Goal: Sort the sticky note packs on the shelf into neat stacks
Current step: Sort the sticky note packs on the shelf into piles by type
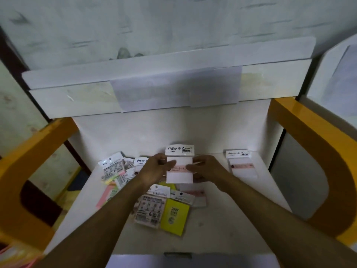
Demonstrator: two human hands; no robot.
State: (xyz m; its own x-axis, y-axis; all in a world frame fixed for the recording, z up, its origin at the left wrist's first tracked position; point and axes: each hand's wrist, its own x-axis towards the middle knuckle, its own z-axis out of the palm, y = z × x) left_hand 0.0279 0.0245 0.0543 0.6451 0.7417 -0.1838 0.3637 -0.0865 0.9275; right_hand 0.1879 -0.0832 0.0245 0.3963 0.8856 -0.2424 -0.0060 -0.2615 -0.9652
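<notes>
A white pack [179,165] is being pinched by left hand [154,167] and right hand [207,167], likely for squaring before stacking.

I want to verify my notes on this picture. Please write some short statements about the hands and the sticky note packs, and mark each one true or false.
1. Both hands hold one white pack between them. True: the left hand and the right hand grip its two sides.
2. A matching white pack lies alone on the right side of the shelf. True.
3. The yellow pack lies far behind the hands, against the back wall. False: it lies nearer the camera, under the forearms.
4. The left pile is already a neat stack. False: the packs there overlap at different angles.
</notes>
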